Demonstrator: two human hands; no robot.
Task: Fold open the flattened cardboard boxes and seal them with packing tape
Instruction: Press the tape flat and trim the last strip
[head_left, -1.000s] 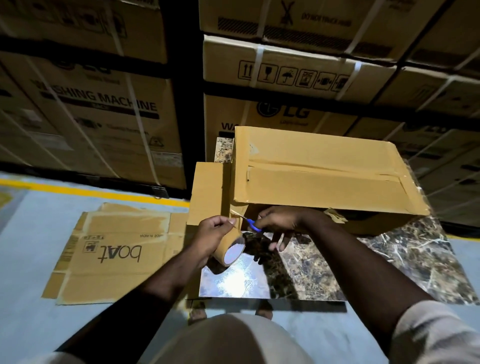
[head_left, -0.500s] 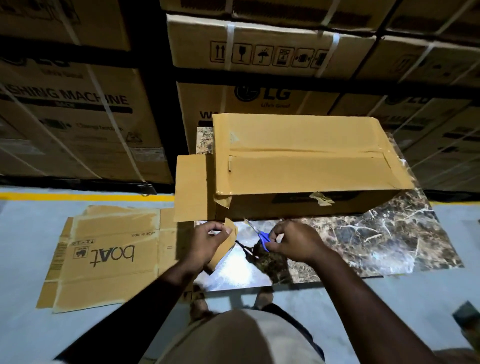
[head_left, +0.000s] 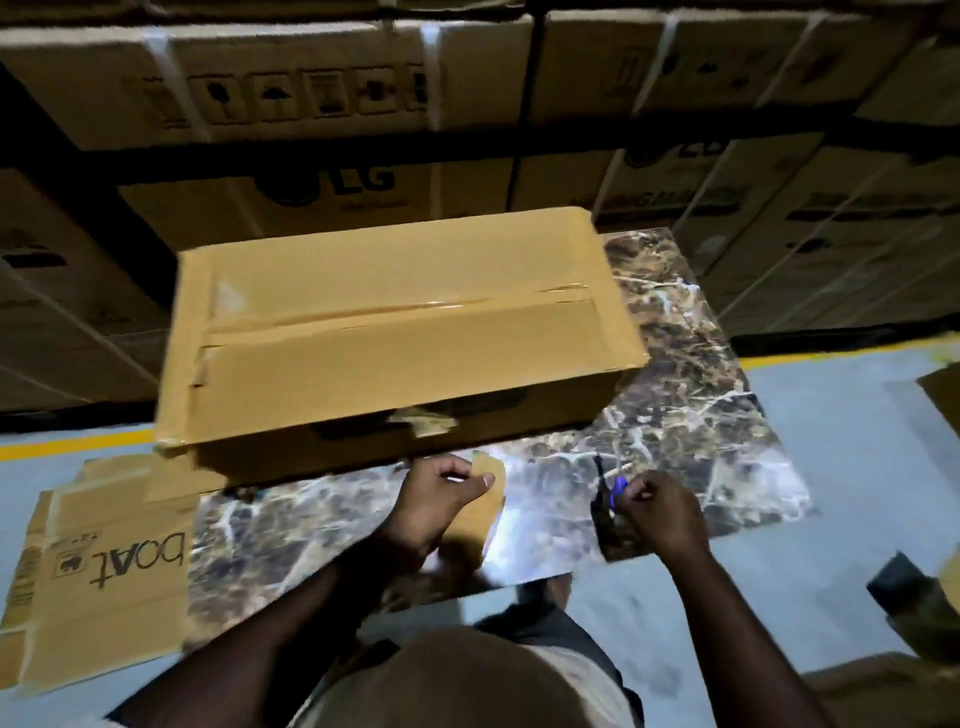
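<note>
A glossy marble-patterned counter (head_left: 691, 431) stands on a grey floor (head_left: 831, 447) with a yellow line (head_left: 57, 448), hemmed in behind by stacked LG cartons (head_left: 332, 182). The box (head_left: 395, 332), its top seam taped, sits on the counter's far half. A flattened box (head_left: 104, 566) printed "boat" lies on the floor to the left, partly under the counter's edge. Near the front edge, the left hand (head_left: 436, 499) is curled around the tape roll (head_left: 480, 506), and the right hand (head_left: 660, 514), apart from it, is closed on blue-handled scissors (head_left: 615, 486). The picture is blurred.
</note>
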